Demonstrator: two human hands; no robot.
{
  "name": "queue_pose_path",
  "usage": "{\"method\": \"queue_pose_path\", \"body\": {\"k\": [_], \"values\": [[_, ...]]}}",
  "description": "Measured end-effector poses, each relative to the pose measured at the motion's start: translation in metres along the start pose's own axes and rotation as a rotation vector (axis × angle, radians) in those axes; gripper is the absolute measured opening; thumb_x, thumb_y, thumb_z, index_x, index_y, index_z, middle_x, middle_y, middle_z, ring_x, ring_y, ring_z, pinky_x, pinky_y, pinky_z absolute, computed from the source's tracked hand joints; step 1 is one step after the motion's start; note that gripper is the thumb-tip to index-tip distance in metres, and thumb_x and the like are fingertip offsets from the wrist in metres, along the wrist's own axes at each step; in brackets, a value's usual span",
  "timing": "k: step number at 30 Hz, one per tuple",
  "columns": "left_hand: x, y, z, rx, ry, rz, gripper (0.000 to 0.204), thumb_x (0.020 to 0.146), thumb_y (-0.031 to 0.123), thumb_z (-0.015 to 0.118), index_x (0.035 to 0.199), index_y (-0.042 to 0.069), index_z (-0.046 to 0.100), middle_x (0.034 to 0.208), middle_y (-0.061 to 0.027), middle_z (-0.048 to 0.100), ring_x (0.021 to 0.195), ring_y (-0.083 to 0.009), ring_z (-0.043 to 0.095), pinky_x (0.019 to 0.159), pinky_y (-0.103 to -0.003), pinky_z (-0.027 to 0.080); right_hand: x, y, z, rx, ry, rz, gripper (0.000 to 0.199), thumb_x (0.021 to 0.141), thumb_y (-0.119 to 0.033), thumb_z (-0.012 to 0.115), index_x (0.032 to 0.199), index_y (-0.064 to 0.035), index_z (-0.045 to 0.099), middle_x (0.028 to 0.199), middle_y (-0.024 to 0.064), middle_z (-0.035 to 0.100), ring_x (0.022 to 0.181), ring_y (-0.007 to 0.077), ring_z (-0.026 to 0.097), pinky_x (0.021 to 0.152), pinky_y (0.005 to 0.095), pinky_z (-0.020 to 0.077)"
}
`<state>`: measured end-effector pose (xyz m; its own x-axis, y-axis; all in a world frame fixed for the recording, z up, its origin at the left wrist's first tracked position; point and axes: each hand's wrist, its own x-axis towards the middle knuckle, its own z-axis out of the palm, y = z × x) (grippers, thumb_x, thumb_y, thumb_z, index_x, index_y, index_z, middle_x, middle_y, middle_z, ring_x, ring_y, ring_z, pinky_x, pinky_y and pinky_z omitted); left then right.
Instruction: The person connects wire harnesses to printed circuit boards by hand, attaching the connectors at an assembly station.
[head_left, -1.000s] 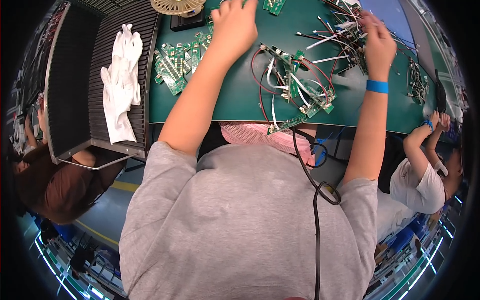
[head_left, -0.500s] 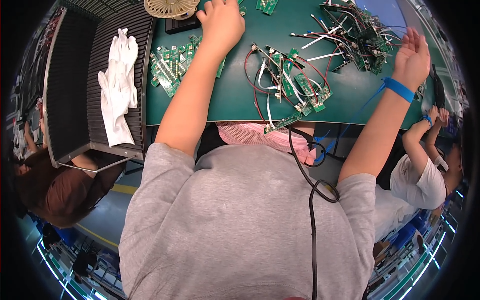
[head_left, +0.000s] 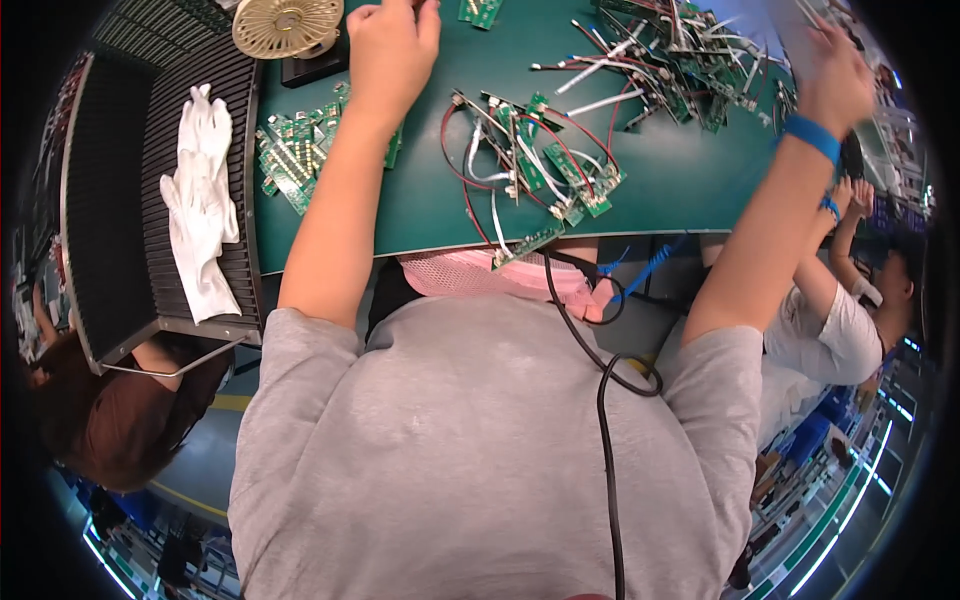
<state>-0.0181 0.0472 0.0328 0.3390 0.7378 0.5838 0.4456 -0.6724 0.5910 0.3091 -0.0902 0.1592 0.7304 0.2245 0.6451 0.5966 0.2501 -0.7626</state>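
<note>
A worker's left hand (head_left: 392,45) rests loosely curled on the green bench (head_left: 430,205); the wired circuit boards (head_left: 535,165) lie to its right, nearer it than the raised, blurred right hand (head_left: 838,75), grip indiscernible.

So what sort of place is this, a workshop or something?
Most likely an electronics assembly line. The green work mat is strewn with small green circuit boards and wired boards, white work gloves lie on a ribbed tray beside it, and other workers sit close by.
</note>
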Motion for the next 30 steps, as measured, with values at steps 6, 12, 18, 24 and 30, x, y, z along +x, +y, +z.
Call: {"method": "queue_pose_path", "body": {"k": [6, 12, 18, 24, 30], "values": [[-0.004, -0.003, 0.004, -0.31, -0.065, -0.033, 0.014, 0.086, 0.009, 0.05, 0.095, 0.001, 0.043, 0.082, -0.0091, 0.062, 0.075, -0.0142, 0.06, 0.066, -0.026, 0.046, -0.008, -0.007, -0.013, 0.17, 0.029, -0.008, 0.009, 0.081, -0.004, 0.055, 0.076, 0.0035, 0.055, 0.081, 0.0212, 0.062, 0.072, 0.0255, 0.062, 0.075, 0.0346, 0.0478], [-0.017, 0.011, -0.006, -1.195, -0.429, -0.367, 0.018, 0.086, 0.005, 0.048, 0.101, 0.005, 0.038, 0.084, -0.0109, 0.059, 0.064, -0.0101, 0.054, 0.053, -0.02, 0.04, -0.026, -0.072, -0.03, 0.384, -0.316, 0.02, 0.016, 0.086, -0.004, 0.046, 0.09, 0.0097, 0.053, 0.074, 0.015, 0.054, 0.065, 0.0178, 0.05, 0.054, 0.0253, 0.0383], [-0.031, 0.034, -0.01, -1.32, -0.597, -0.335, 0.024, 0.087, 0.005, 0.047, 0.11, -0.001, 0.046, 0.089, -0.0113, 0.06, 0.065, -0.0092, 0.054, 0.056, -0.02, 0.042, -0.152, -0.088, 0.012, -0.094, -0.873, 0.3, 0.023, 0.087, -0.016, 0.051, 0.099, -0.0009, 0.062, 0.068, -0.0014, 0.053, 0.059, 0.0035, 0.042, 0.051, 0.0178, 0.0317], [-0.038, 0.047, -0.012, -1.287, -0.634, -0.295, 0.026, 0.086, 0.004, 0.049, 0.111, -0.001, 0.047, 0.091, -0.0053, 0.057, 0.067, -0.0081, 0.053, 0.057, -0.02, 0.042, -0.193, -0.081, 0.034, -0.037, -0.911, 0.424, 0.016, 0.085, -0.012, 0.054, 0.092, 0.0008, 0.062, 0.078, 0.0018, 0.061, 0.061, 0.0041, 0.047, 0.054, 0.0165, 0.0378], [-0.045, 0.053, -0.015, -1.094, -0.64, -0.222, 0.029, 0.087, 0.004, 0.048, 0.115, -0.002, 0.045, 0.092, -0.0057, 0.056, 0.07, -0.0081, 0.055, 0.062, -0.02, 0.046, -0.201, -0.088, 0.043, -0.171, -0.836, 0.332, 0.01, 0.08, -0.007, 0.06, 0.086, 0.0006, 0.061, 0.071, 0.0023, 0.061, 0.059, 0.0037, 0.048, 0.052, 0.0173, 0.0377]]}}
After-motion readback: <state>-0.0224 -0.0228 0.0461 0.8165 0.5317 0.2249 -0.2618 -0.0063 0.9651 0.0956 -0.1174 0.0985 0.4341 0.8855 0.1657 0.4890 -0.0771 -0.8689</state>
